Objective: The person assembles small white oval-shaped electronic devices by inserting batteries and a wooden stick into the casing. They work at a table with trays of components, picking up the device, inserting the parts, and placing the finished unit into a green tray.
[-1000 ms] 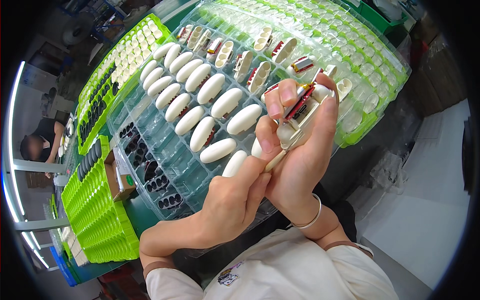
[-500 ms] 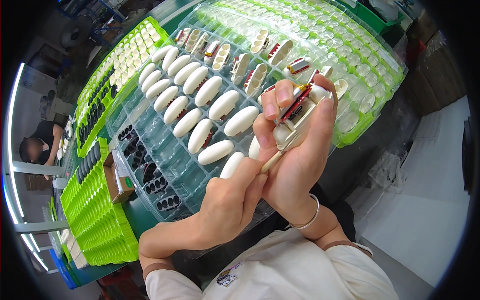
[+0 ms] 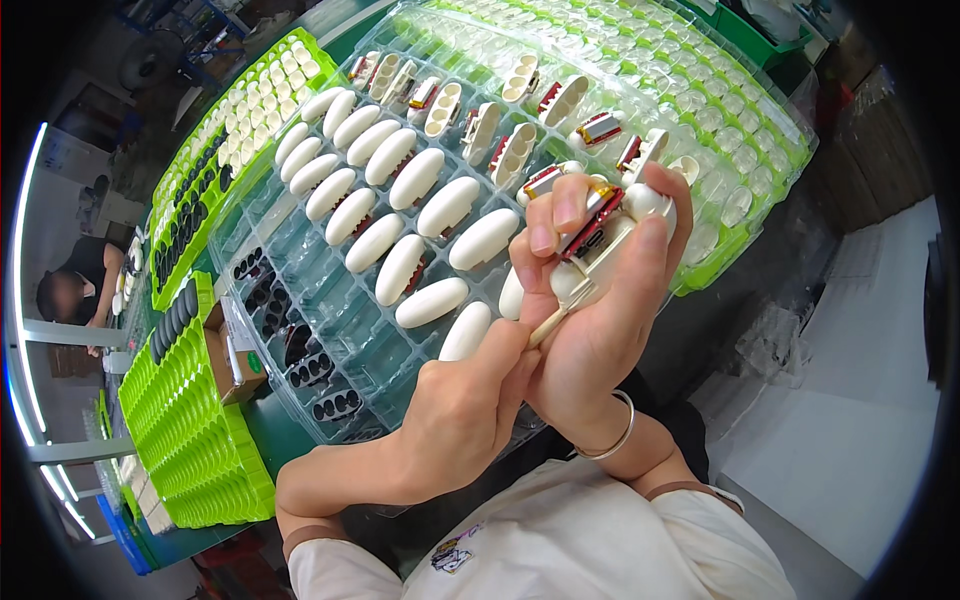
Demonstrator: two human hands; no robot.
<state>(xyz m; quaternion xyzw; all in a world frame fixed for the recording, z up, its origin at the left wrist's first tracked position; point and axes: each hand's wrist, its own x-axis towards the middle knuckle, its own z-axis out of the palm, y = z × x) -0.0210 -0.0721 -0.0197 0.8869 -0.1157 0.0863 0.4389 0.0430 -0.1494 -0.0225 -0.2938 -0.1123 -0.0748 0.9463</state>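
Note:
My right hand [image 3: 600, 340] is closed around a white oval plastic housing [image 3: 608, 262]. A red circuit board with a yellow-and-silver part [image 3: 598, 215] sits at the housing's open side, under my fingertips. From below, my left hand [image 3: 460, 405] pinches a thin beige stick-like tool [image 3: 546, 326]. The tool's narrow tip reaches the housing's lower end; its exact shape there is too small to tell. Part of the tool is hidden by my fingers. Beyond both hands, a clear compartment tray [image 3: 345, 290] holds several white oval housings [image 3: 448, 208], some with red boards showing.
Opened housings with boards [image 3: 513, 155] fill the tray's far side, black parts [image 3: 335, 404] its near-left corner. Green trays [image 3: 190, 440] stand left; stacked clear-and-green trays [image 3: 740, 150] stand far right. A small cardboard box [image 3: 232, 365] is at left. Another person [image 3: 85, 285] sits far left.
My right hand and the housing have shifted slightly right and down, with the board tilted a little differently. My left hand has moved slightly right, still pinching the tool.

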